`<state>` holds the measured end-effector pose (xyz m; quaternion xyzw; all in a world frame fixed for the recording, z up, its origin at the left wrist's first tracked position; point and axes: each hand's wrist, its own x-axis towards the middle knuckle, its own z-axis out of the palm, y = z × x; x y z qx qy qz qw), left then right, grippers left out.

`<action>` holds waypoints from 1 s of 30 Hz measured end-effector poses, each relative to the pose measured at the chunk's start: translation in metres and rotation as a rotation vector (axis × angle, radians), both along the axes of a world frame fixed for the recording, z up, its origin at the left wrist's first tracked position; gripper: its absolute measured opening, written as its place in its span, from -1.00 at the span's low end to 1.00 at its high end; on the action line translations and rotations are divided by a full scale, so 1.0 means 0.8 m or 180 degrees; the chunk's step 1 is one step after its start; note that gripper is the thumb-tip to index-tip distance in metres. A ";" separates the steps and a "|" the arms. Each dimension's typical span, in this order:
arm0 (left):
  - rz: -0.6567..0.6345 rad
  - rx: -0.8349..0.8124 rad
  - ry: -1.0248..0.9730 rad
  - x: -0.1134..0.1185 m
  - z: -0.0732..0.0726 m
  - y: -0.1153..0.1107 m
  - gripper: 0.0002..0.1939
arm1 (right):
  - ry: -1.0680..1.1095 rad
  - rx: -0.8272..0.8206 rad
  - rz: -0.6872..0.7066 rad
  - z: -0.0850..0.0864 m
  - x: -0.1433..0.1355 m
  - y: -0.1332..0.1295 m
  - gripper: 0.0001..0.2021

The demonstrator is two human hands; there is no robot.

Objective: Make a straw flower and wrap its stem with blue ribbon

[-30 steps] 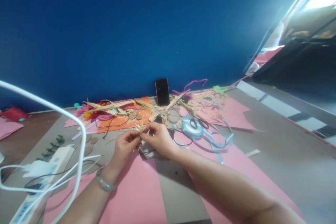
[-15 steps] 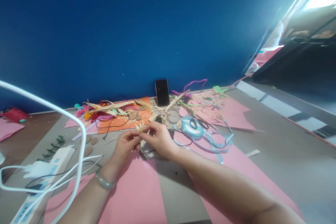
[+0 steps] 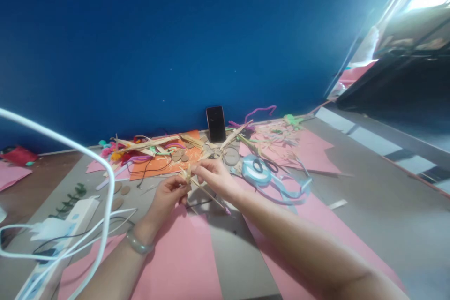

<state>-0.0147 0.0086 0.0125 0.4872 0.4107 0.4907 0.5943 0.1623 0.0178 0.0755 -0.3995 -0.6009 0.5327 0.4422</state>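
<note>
My left hand, with a bracelet on its wrist, pinches a small pale bundle of dried husk over the middle of the table. My right hand touches the right side of the same bundle, its fingers closed together at the husk. From the bundle a thin stick slants down to the right under my right hand, with a small purple tip. Below my hands lies pink paper. An orange sheet with husk strips and wooden discs is just beyond them.
A phone leans on the blue wall. Blue ribbon on a roll lies right of my hands, beside dark scissors handles. A power strip with white cables is at left. Husk scraps cover pink paper at back right.
My right hand has turned and its fingers have straightened somewhat. The husk bundle shows more between my hands, and the slanting stick has come into view below my right hand.
</note>
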 end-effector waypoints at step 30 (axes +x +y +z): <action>0.0272 0.0316 -0.0095 -0.004 -0.010 0.005 -0.84 | 0.0070 -0.0262 -0.0217 0.002 -0.008 -0.002 -0.84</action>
